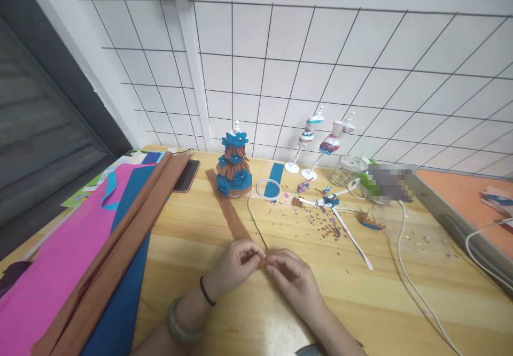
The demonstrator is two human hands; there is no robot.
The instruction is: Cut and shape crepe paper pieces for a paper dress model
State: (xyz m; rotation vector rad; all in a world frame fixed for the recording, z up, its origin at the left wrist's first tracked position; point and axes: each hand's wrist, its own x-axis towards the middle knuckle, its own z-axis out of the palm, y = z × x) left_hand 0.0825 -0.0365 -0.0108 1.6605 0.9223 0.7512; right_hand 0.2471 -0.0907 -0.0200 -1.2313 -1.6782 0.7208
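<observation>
Brown cord (259, 233) at the frame's centre curves lengthwise from just below a small dressed figure (235, 158) down to two hands. Left hand (238, 262) and right hand (296, 278), equally near, each pinch its lower end, thumb against finger. Left of it, a brown paper strip (229, 214) slants behind the left hand; paper scraps (332, 230) litter the bench (180, 270) to the right.

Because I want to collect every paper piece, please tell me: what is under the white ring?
A blue strip runs beneath the white ring; strip and wooden tabletop both show through its opening. Whatever the rim itself covers cannot be seen.
</observation>
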